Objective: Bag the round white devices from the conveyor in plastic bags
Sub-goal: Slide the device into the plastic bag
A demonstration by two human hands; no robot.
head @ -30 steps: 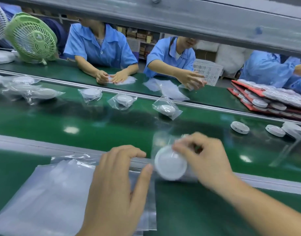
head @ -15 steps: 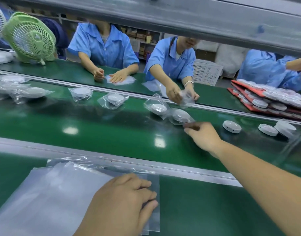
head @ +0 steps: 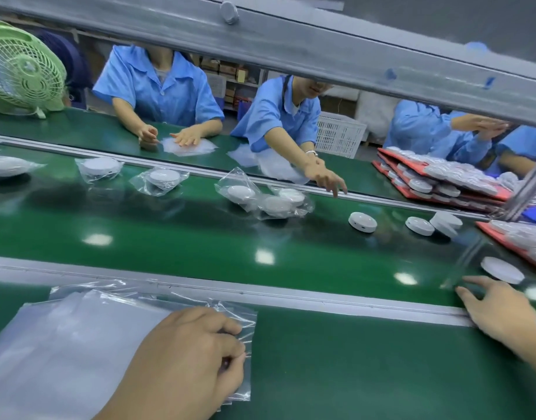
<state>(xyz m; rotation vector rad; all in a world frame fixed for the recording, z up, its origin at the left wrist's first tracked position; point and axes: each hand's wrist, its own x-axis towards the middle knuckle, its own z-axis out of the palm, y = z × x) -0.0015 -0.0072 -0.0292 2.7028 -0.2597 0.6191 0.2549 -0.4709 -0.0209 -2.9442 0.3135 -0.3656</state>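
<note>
Round white devices point(head: 362, 221) are riding bare on the green conveyor belt point(head: 200, 237), three of them sitting toward its far right. A fourth, the nearest device point(head: 502, 269), is lying flat by the belt's near edge, just beyond the right hand point(head: 500, 310). That hand's fingers are stretching out straight toward it and gripping nothing; whether a fingertip is touching its rim is hard to tell. Open belt is lying between this hand and the other three. Bagged devices point(head: 165, 177) are trailing off leftward along the belt's far half.

The left hand point(head: 184, 362) is resting on the plastic bags point(head: 78, 344) on the near table point(head: 351, 374), its thumb and curled fingers pinching the top bag near its right edge. A grey metal rail point(head: 291, 294) is dividing table from belt, and the bags' far edge is reaching it. Green table is showing between the bags and the right hand. An overhead beam point(head: 291, 47) is crossing above. Red trays point(head: 394, 159) loaded with devices are sitting at the far right.
</note>
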